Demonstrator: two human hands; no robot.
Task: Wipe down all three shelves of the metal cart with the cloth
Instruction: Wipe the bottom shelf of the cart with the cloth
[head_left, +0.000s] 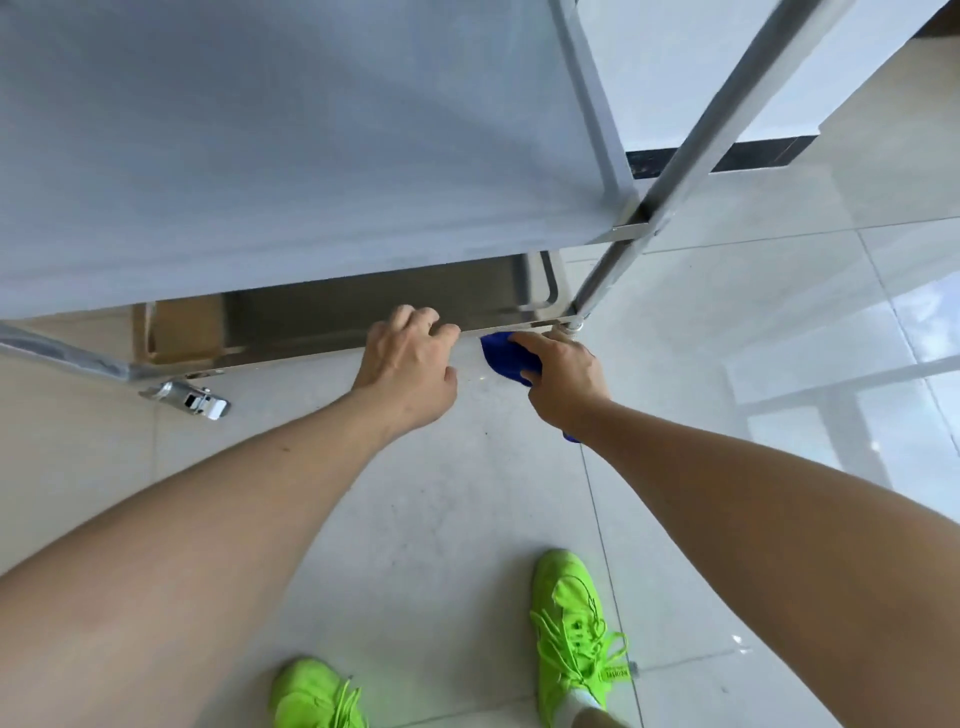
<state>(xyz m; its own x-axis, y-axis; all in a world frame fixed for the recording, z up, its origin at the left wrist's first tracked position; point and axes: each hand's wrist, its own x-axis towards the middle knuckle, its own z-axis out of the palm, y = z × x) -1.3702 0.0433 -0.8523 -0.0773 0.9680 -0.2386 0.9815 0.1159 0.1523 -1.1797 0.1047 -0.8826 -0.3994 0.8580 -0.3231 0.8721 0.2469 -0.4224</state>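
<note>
Floor: pale glossy tiles (467, 519), seen from above past two green sneakers (571, 629).
Cart: metal cart (613, 260) on casters; a broad middle shelf (260, 156) overhangs and hides most of the bottom shelf (363, 306).
Cloth: blue cloth (504, 356), bunched at the bottom shelf's near right corner; soft and light, probably best pressed flat under the palm.
Right hand: right hand (561, 384) has fingers closed around the cloth.
Left hand: left hand (405, 364) has fingers curled over the shelf's front rim, likely steadying a cart that would roll.
Obstacles: a cardboard box (182, 332) on the bottom shelf at left; the caster brake (192, 400) near left.
</note>
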